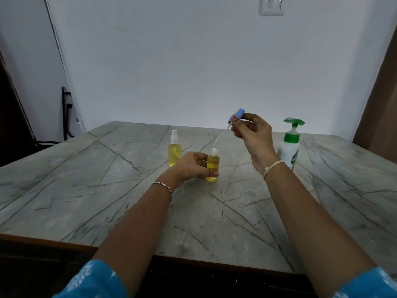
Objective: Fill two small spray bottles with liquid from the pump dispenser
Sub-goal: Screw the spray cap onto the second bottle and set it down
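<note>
My left hand (191,166) grips a small clear spray bottle (212,164) of yellow liquid, standing uncapped on the marble table (86,190). Above and to its right, my right hand (253,134) pinches the blue spray cap (236,115); its white dip tube (221,135) slants down with its tip just over the bottle's open neck. A second small bottle (174,152), also yellow and fitted with a white spray head, stands just behind and to the left. The white pump dispenser (289,147) with a green pump stands to the right, beyond my right wrist.
A white wall rises behind the table, with a switch plate (271,5) high up. A black stand and cable (66,117) sit in the left corner. The table's front edge (193,258) runs close to my body.
</note>
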Tool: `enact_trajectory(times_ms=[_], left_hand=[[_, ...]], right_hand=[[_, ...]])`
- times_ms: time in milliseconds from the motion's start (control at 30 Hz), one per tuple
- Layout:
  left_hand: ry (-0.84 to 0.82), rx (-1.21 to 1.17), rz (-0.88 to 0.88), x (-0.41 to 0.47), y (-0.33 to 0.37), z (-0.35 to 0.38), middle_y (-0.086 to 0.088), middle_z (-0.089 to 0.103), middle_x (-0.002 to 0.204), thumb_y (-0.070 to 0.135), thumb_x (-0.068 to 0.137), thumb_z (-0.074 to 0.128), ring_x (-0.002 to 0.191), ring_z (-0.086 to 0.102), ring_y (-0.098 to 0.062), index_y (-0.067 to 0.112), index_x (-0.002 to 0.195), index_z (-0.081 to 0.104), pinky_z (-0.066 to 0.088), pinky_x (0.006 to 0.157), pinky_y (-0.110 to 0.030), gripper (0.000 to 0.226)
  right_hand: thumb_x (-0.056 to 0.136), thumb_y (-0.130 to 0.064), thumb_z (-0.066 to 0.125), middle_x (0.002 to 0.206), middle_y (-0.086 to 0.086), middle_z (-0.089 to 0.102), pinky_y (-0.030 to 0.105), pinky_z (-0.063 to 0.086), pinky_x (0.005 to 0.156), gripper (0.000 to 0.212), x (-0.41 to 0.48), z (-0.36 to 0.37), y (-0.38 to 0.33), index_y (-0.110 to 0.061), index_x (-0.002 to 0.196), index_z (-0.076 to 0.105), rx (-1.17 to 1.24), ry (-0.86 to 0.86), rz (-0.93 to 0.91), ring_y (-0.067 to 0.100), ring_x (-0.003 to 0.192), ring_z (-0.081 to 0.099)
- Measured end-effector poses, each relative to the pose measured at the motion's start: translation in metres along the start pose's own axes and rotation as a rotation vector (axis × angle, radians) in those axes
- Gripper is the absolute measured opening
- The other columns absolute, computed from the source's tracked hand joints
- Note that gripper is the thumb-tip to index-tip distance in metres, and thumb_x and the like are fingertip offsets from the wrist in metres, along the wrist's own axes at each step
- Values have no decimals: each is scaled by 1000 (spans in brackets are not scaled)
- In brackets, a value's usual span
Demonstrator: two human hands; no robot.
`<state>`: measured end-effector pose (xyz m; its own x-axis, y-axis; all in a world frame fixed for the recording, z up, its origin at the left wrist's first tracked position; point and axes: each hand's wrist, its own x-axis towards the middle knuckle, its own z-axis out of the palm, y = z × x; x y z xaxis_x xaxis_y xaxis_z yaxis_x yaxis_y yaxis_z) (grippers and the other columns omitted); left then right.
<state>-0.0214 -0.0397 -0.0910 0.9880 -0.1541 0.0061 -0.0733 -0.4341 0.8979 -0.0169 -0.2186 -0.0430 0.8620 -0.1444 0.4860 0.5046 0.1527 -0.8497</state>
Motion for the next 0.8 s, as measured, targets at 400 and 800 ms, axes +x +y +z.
enact_trajectory(times_ms=[400, 800], left_hand=[[-21, -63, 19, 2, -7, 0, -1, 70, 106, 13, 72, 82, 98, 67, -14, 10, 123, 59, 52, 90, -27, 56], [-22, -51, 15, 3, -8, 0, -5, 69, 112, 15, 70, 83, 102, 66, -18, 10, 127, 56, 52, 94, -33, 63]], right_hand=[[85, -21, 73, 88, 2, 71, 30, 56, 86, 22, -7, 0, 7, -17, 106, 64, -37, 10, -54, 7, 79, 67], [84, -26, 74, 92, 2, 69, 15, 51, 73, 28, -12, 12, 24, -16, 109, 65, -244, -110, -79, 9, 83, 64]])
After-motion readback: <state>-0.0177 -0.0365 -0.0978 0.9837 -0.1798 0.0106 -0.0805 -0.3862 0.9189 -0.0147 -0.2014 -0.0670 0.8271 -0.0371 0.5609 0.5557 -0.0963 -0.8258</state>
